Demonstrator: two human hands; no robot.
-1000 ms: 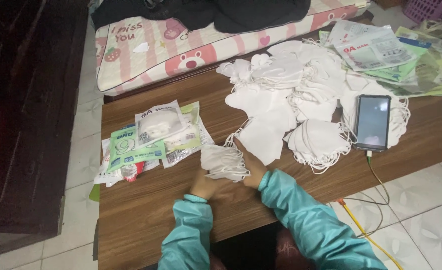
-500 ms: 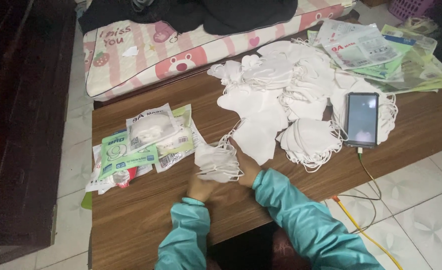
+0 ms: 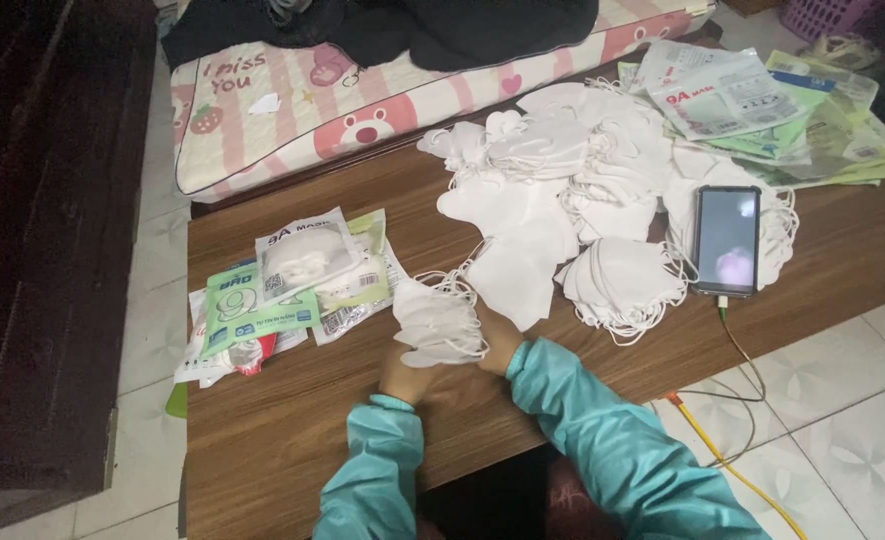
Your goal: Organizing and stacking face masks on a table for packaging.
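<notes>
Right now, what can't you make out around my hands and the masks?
Head view only:
- Left hand and right hand: fingers hidden behind the mask stack they hold.
- Stack count: layers too thin to tell.
- Mask pile: lower masks buried under upper ones.
- Phone screen: glare, nothing readable.
- Packets: lower ones covered.

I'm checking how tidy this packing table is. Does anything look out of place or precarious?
The phone lies on top of loose white masks rather than on the wood, its cable trailing off the table edge to the floor. Both hands, left and right, hold a mask stack.
</notes>
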